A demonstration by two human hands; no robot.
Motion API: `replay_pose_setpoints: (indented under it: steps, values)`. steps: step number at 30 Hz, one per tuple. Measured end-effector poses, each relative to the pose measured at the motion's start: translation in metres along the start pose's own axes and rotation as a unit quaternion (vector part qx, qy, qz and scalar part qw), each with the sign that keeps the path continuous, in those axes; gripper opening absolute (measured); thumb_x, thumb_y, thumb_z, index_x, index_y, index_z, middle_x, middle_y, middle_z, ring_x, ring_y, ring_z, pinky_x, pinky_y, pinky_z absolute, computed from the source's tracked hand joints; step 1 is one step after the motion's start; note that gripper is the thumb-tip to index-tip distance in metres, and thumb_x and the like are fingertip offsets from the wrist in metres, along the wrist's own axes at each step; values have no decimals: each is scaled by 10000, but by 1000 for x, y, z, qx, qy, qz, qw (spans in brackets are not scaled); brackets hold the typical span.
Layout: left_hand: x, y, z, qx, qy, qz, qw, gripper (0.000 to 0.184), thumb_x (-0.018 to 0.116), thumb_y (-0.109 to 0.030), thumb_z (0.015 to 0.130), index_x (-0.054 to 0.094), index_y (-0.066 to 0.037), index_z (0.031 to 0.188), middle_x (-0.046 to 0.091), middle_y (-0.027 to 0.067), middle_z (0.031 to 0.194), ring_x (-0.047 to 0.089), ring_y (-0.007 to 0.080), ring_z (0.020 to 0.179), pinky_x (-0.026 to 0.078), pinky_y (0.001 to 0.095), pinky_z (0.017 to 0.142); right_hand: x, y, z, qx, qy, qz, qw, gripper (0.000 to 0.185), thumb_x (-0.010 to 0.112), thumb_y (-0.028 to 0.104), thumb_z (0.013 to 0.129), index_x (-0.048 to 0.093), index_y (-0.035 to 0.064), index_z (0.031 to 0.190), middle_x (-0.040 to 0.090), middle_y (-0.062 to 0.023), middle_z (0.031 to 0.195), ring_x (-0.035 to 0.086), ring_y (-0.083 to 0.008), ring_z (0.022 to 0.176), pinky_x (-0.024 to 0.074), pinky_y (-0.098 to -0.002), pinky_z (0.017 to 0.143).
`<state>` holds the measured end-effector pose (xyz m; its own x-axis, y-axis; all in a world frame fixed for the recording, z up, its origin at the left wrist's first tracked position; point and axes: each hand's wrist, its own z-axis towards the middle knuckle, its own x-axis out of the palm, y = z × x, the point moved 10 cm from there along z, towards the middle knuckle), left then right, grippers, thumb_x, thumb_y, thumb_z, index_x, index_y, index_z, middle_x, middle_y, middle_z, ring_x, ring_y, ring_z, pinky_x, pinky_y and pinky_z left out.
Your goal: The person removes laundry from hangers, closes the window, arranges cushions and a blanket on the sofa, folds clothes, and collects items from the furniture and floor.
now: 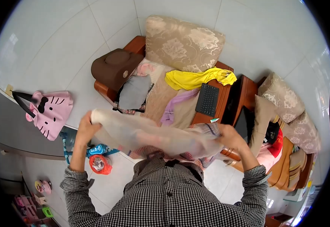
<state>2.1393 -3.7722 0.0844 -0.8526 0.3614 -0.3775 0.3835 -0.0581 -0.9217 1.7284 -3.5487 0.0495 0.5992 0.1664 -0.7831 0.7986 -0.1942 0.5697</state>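
Observation:
A pale, thin cloth (157, 138) with a striped, patterned lower edge stretches across the front of my body, blurred by motion. My left hand (86, 128) has its fingers closed on one end of it. At the other end, my right hand (231, 138) grips the cloth too. Beyond it, on the wooden seat, lie a grey folded garment (134, 94), a lilac strip of fabric (174, 108) and a yellow garment (189, 80). A black keyboard (207, 99) rests on the armrest side.
A brown hat (115, 67) sits on the left armrest, and a floral cushion (183, 42) leans at the back. On the left hangs a pink bag (53, 114). A red-lined bin (100, 165) stands on the floor; more cushions (282, 92) are at right.

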Motion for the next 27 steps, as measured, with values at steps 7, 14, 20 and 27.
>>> replay_pose_setpoints:
  steps: [7,14,20,27]
  values:
    - [-34,-81,3,210,-87,197,954,209,553,-14,765,556,-2,973,504,50,705,453,115,627,393,243,590,-91,26,-20,-39,-244,113,962,343,602,33,634,587,30,976,562,-200,992,538,-362,940,444,-360,766]
    - [-71,-131,22,265,-140,167,939,255,485,-190,869,564,20,747,545,49,681,476,137,602,367,225,539,-149,56,-31,-102,-258,-65,958,250,587,51,645,631,12,887,541,-166,1017,511,-323,951,408,-348,844]
    - [39,53,77,-66,-86,-172,979,423,415,-442,857,608,-67,824,568,24,608,488,145,398,335,254,321,-23,-53,56,261,-151,545,782,334,594,288,719,598,85,985,578,-109,986,566,-240,854,463,-358,719]
    - [266,-89,-48,196,122,30,972,196,530,-103,778,561,-18,952,582,126,878,558,243,751,438,300,671,82,79,82,36,30,752,658,444,663,215,738,506,-20,1081,568,-95,999,556,-151,879,461,-291,741]
